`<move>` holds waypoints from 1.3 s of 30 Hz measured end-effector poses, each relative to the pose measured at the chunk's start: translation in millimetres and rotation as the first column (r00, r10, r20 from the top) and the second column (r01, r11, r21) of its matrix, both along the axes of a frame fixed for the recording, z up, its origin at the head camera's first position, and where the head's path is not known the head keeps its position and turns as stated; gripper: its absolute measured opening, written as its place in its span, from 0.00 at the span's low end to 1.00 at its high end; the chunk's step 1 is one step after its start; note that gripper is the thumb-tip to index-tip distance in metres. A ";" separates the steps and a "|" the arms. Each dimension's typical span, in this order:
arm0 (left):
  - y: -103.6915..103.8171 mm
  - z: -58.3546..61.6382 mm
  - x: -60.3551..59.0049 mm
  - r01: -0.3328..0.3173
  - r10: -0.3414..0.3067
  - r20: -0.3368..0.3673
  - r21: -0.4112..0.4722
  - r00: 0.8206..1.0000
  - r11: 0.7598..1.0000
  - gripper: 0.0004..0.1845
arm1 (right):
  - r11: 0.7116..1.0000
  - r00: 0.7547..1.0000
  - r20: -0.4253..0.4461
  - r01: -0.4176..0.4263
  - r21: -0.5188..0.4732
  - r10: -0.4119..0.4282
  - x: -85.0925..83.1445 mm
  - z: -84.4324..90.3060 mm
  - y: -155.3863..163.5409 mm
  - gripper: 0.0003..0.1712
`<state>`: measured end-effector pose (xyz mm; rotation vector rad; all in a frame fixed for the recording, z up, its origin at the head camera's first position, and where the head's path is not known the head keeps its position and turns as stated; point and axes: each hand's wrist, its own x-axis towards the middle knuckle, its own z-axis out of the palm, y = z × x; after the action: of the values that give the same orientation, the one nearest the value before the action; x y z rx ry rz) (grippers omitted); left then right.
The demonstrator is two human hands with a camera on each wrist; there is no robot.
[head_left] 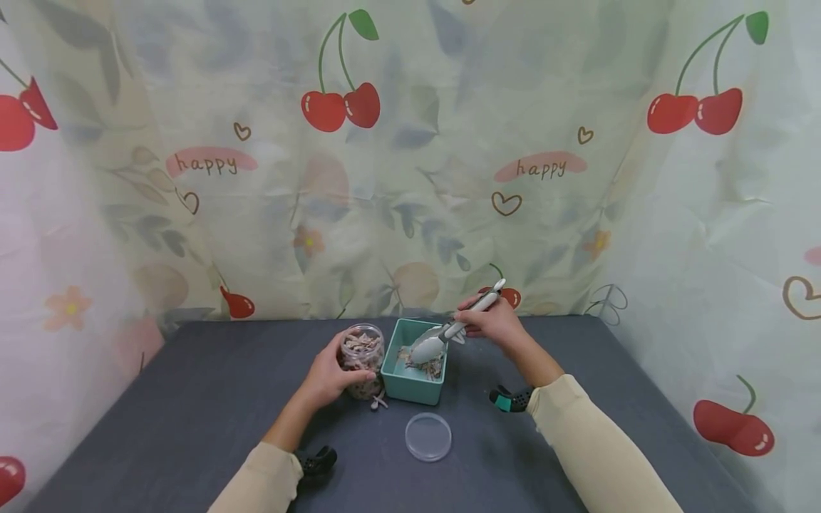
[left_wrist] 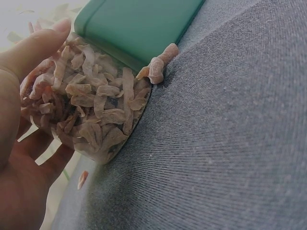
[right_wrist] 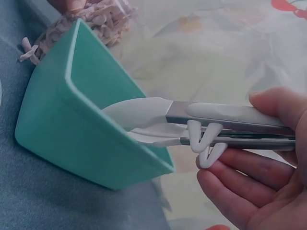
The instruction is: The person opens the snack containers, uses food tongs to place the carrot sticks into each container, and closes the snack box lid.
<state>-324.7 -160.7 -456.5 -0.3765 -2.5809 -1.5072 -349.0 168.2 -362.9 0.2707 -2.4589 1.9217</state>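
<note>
Grey cloth covers the table [head_left: 192, 399], and on its left part the left hand [head_left: 330, 377] curls its fingers around a clear jar [head_left: 362, 360] full of pale dried strips, probably to keep it steady, because it stands open just beside the box; one loose strip [left_wrist: 157, 67] lies on the cloth where the jar meets the teal box [head_left: 413, 370]; this box stands near the middle and has some strips inside; a round clear lid [head_left: 427, 436] lies flat in front of it, apart from the jar; over the box the right hand [head_left: 494, 324] grips white tongs [head_left: 449, 331] by the handle, with the tips pressed nearly together and pointing down into the box, as if to take strips; whether they hold any I cannot tell.
</note>
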 end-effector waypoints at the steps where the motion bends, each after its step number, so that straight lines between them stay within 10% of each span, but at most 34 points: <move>1: 0.1 0.1 0.0 0.000 0.000 0.002 0.004 1.000 1.000 0.50 | 1.000 1.000 -0.009 0.000 -0.013 0.000 0.3 1.1 -0.2 0.22; 39: 1.0 1.1 1.4 -0.004 0.004 0.024 0.011 1.000 1.000 0.49 | 0.963 0.971 -0.220 -0.141 -0.229 0.090 29.2 62.0 -39.8 0.18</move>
<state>-323.3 -159.7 -455.4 -0.3541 -2.5892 -1.5332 -319.8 128.4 -300.9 0.5885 -2.0952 2.0925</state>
